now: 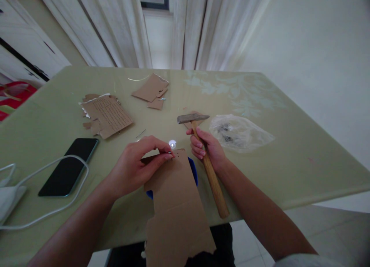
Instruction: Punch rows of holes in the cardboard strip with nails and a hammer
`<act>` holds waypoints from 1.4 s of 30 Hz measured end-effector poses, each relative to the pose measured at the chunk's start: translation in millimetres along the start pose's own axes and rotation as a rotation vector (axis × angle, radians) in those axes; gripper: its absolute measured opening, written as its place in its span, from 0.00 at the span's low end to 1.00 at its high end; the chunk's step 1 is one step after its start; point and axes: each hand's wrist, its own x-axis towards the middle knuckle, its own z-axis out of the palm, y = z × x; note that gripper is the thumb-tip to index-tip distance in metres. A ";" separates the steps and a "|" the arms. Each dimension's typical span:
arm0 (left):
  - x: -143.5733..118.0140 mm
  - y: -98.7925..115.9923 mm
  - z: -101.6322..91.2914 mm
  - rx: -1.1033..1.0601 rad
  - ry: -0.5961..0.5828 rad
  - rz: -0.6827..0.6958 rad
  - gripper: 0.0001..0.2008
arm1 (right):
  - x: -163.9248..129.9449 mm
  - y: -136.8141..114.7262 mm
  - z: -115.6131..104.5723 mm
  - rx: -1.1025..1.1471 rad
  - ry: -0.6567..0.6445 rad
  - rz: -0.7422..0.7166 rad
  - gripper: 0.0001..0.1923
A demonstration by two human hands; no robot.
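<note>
My right hand (pixel 209 145) is wrapped around the upper wooden handle of a hammer (pixel 212 180), its metal head up and to the left, clear of the cardboard. My left hand (pixel 141 163) pinches a small nail (pixel 171 156) between thumb and forefinger, at the far end of a long cardboard piece (pixel 176 205). Several small holes show in the cardboard beside the fingertips. Beneath the cardboard, a blue object (pixel 193 171) peeks out on both sides; most of it is hidden. The cardboard's near end hangs over the table edge.
A clear plastic bag (pixel 239 134) with small dark pieces lies right of the hammer. Torn cardboard (pixel 111 116) and more scraps (pixel 152 87) lie farther back. A phone (pixel 69 168) and a white cable (pixel 52 213) occupy the left of the table (pixel 289 159).
</note>
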 end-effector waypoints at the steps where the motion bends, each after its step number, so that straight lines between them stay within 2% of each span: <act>1: 0.3 0.3 0.0 0.003 0.000 0.009 0.03 | -0.2 0.1 0.0 -0.001 0.000 0.000 0.18; 12: 2.2 -1.5 3.2 0.043 -0.046 0.058 0.06 | 0.3 -2.3 -0.9 -0.104 0.007 -0.023 0.18; 15: 1.8 -7.1 6.2 0.019 -0.053 0.092 0.05 | -1.9 -7.6 1.9 -0.173 0.002 -0.074 0.19; 18: 3.2 -11.9 8.6 -0.029 -0.065 0.102 0.05 | -13.6 -18.3 10.2 -0.266 0.012 -0.191 0.21; 22: 6.3 -13.2 10.2 -0.105 -0.091 0.063 0.07 | -45.0 -45.9 28.5 -0.561 0.023 -0.300 0.22; 24: 7.3 -12.7 10.6 -0.133 -0.105 0.047 0.08 | -63.3 -64.2 40.1 -0.823 0.002 -0.282 0.21; 28: 7.8 -12.8 11.3 -0.145 -0.115 0.055 0.07 | -92.4 -92.0 64.4 -1.313 0.057 -0.421 0.15; 32: 8.1 -15.0 12.6 -0.128 -0.113 0.071 0.07 | -102.4 -91.1 80.0 -1.415 0.140 -0.479 0.18; 37: 9.0 -18.0 14.6 -0.117 -0.117 0.087 0.07 | -101.0 -80.8 89.7 -1.706 0.047 -0.334 0.18; 39: 9.1 -19.2 15.5 -0.108 -0.117 0.091 0.07 | -103.5 -82.5 94.2 -1.769 0.078 -0.369 0.19; 42: 9.3 -20.8 16.7 -0.118 -0.118 0.087 0.07 | -109.4 -86.2 100.7 -1.719 0.185 -0.475 0.19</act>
